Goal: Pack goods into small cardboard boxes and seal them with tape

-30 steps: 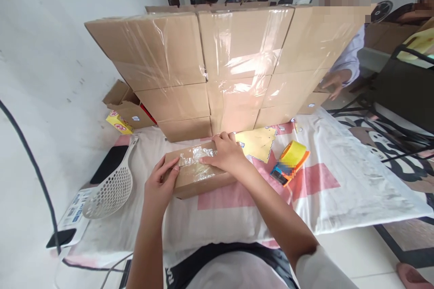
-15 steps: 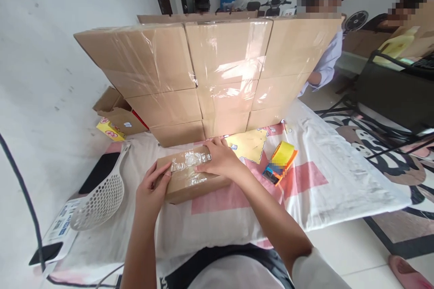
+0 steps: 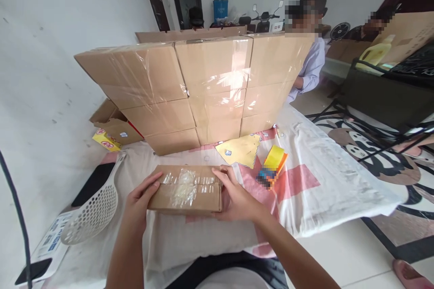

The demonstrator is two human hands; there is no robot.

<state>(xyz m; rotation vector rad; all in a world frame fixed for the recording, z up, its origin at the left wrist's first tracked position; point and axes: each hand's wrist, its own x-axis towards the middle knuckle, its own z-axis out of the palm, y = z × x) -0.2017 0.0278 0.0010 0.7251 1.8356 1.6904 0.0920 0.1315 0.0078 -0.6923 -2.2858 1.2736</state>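
A small brown cardboard box [image 3: 186, 192] is in front of me, with crinkled clear tape across its upper face. My left hand [image 3: 140, 196] grips its left end, thumb and fingers along the edge. At the opposite end, my right hand [image 3: 235, 196] holds the box, fingers at the far corner and thumb low on the near side. To the right of the box lies a yellow and orange tape dispenser [image 3: 273, 165]. Behind it is a yellow triangular patch [image 3: 240, 151] on the cloth.
Stacked cardboard boxes [image 3: 217, 76] bound with clear tape form a wall at the table's back. A white perforated scoop [image 3: 91, 216] and a black flat object [image 3: 93, 185] lie left. An open carton [image 3: 117, 119] stands behind them. A person in a light shirt [image 3: 310, 70] is beyond the stack.
My right hand has moved from the top of the small box to its right end. The box is turned to lie more squarely before me. My view has shifted slightly.
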